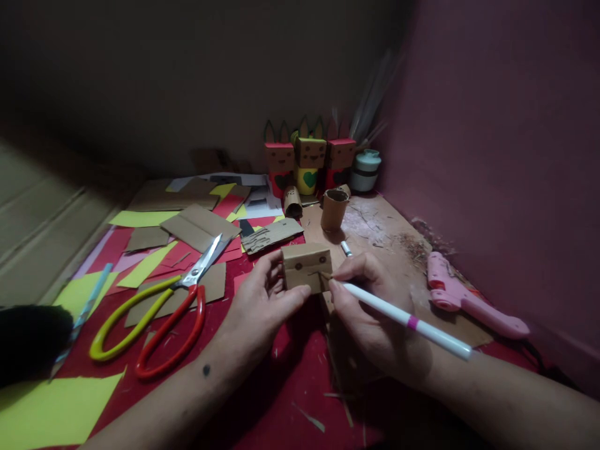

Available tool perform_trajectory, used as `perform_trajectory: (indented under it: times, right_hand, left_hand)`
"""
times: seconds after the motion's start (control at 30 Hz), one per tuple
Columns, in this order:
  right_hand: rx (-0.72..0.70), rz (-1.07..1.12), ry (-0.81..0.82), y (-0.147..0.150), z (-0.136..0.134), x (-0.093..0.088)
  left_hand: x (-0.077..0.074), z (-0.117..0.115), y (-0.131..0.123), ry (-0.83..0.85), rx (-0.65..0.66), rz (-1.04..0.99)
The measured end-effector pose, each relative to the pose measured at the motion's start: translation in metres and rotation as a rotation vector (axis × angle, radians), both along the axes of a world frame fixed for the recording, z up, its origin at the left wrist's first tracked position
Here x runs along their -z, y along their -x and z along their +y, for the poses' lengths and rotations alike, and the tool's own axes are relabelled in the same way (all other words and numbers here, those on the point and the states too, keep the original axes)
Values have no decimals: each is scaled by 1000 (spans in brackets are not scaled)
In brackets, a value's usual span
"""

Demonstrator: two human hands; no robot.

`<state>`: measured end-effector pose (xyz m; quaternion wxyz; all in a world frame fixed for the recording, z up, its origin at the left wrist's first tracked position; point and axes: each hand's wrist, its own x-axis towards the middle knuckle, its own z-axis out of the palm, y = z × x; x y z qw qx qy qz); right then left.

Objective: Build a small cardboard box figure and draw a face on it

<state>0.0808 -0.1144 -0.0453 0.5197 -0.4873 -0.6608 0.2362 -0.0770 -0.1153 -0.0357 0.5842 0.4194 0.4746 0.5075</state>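
My left hand [265,300] grips a small cardboard box [304,262] by its left side, thumb along the lower edge. Two round dark eyes and a short line of a mouth are drawn on the box's front. My right hand [375,312] is closed round a white marker [398,315] with a purple band, its tip at the drawn line. Just behind my right hand lies a white marker cap [345,249]. Scissors [187,284] with one yellow and one red handle lie open to the left of my left hand.
Three cardboard figures [309,159] with drawn faces stand at the back beside a pale blue jar [365,170]. Cardboard tubes [334,212] are in front of them. A pink glue gun [469,297] lies at right; coloured paper [60,409] and cardboard pieces [199,228] cover the left.
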Motion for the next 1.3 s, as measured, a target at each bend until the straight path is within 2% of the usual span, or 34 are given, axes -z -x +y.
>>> perform_trajectory:
  times: [0.57,0.7,1.3]
  right_hand:
    - [-7,-7,-13,-1,1,-3]
    - [32,-24,-20,0,1,-3]
    - [-22,-47,-98,-1,1,9]
  left_hand:
    - [-1,0,0,5,-17,16]
    - [-1,0,0,7,-28,8]
    - [-4,1,-1,19,-44,62]
